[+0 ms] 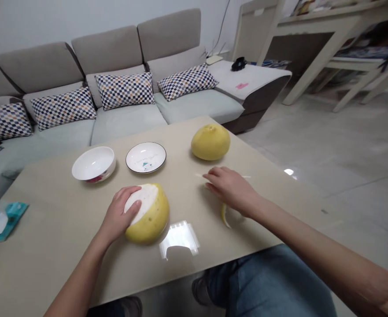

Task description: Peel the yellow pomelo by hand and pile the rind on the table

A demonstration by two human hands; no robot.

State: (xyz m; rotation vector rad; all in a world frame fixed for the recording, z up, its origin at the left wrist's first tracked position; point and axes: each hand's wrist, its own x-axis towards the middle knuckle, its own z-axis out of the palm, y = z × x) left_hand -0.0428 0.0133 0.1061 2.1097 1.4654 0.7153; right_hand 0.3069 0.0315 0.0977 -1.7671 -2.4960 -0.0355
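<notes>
Resting our left hand flat, fingers together, on a half-peeled pomelo at the near side of the tabletop. Our right hand curls over a thin pale strip, can't tell if it's pinching, with a curl of peel just below. A whole pomelo sits farther right of a white plate and white bowl.

We look through one camera worn on the person's head, facing forward and down over the beige table. It sits close above the left hand and right hand, which show low in the frame, while its wide view reaches across to the grey sofa and tiled floor.
</notes>
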